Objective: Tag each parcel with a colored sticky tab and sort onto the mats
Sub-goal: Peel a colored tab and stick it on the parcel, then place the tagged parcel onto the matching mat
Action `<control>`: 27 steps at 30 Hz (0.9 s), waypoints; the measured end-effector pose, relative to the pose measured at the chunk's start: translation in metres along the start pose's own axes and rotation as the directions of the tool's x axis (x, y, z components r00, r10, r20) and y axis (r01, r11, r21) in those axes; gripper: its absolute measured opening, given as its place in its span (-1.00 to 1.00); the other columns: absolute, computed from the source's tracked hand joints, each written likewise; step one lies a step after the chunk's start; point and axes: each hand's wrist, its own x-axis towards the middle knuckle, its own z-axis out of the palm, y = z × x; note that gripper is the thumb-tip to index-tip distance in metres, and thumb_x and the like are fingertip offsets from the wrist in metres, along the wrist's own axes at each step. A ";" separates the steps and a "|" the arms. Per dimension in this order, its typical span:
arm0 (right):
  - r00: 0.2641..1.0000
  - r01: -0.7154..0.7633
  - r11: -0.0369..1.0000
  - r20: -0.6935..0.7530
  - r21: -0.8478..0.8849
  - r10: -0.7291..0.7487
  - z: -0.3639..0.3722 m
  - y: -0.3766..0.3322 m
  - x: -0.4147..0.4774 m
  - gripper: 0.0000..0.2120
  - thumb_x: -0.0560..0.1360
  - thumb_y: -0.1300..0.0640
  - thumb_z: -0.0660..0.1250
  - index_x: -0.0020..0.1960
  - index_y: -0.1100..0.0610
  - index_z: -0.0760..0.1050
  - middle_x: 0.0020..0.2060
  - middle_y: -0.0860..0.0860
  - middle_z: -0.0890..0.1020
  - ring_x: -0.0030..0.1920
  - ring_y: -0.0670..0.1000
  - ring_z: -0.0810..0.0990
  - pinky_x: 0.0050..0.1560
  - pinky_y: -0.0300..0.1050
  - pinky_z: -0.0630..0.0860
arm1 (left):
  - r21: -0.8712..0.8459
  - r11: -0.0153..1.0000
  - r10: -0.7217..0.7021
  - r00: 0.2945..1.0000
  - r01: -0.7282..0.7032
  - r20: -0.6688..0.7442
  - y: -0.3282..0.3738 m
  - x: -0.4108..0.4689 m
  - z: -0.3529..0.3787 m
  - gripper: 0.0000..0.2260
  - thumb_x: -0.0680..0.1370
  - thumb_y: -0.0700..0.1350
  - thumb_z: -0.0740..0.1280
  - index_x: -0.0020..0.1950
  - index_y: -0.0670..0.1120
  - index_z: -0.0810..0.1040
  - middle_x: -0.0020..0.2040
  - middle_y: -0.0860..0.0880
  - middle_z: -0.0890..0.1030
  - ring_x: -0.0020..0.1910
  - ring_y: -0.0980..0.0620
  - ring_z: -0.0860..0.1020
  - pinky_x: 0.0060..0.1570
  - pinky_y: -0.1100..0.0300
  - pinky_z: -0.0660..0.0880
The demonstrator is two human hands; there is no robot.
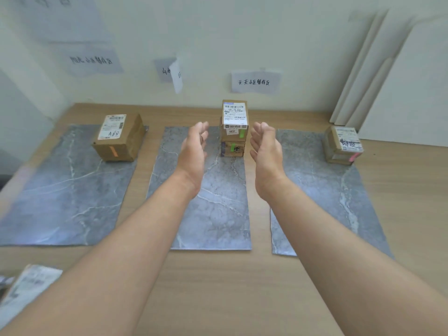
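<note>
**Pale wall, wooden tabletop**

A light wood-grain table [218, 287] runs back to a pale greenish-white wall [242, 32]. Handwritten paper signs [255, 82] are taped along that wall; the leftmost are too blurred to read. At right, what may be white boards [378, 69] lean upright. Lighting is soft and even.

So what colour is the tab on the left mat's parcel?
Orange, on the parcel's front face; head view.

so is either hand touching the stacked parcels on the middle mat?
No. The left hand and right hand are open on either side of the stacked parcels, with visible gaps.
</note>
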 end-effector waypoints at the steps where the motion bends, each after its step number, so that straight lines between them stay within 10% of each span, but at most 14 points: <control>1: 1.000 0.010 1.000 0.008 -0.003 -0.010 0.001 -0.004 -0.016 -0.73 0.60 -0.24 0.13 0.09 -0.20 0.57 0.13 -0.24 0.65 0.26 -0.16 0.55 0.45 -0.02 0.37 | 0.001 1.000 0.008 1.000 -0.008 -0.008 0.006 -0.017 -0.004 -0.57 0.70 0.10 0.02 0.50 0.00 0.41 0.52 -0.03 0.40 0.50 0.06 0.33 0.52 0.02 0.21; 19: 0.986 0.037 0.998 0.163 0.054 -0.045 0.072 -0.024 -0.337 -0.66 0.68 -0.01 0.15 0.33 0.06 0.58 0.29 -0.06 0.62 0.33 -0.04 0.54 0.48 0.02 0.37 | 0.008 0.996 0.092 0.995 -0.092 -0.029 0.051 -0.295 -0.161 -0.38 0.47 0.27 0.13 0.46 0.04 0.45 0.46 -0.03 0.45 0.45 0.13 0.37 0.52 0.06 0.20; 27: 0.988 0.047 0.999 0.147 0.010 -0.048 0.125 0.008 -0.475 -0.66 0.69 -0.01 0.13 0.29 0.04 0.60 0.25 -0.07 0.64 0.29 -0.05 0.56 0.43 0.02 0.40 | 0.050 0.996 0.079 0.997 -0.080 0.025 0.047 -0.405 -0.274 -0.58 0.69 0.14 0.03 0.46 0.03 0.43 0.48 -0.04 0.43 0.48 0.08 0.34 0.54 0.02 0.15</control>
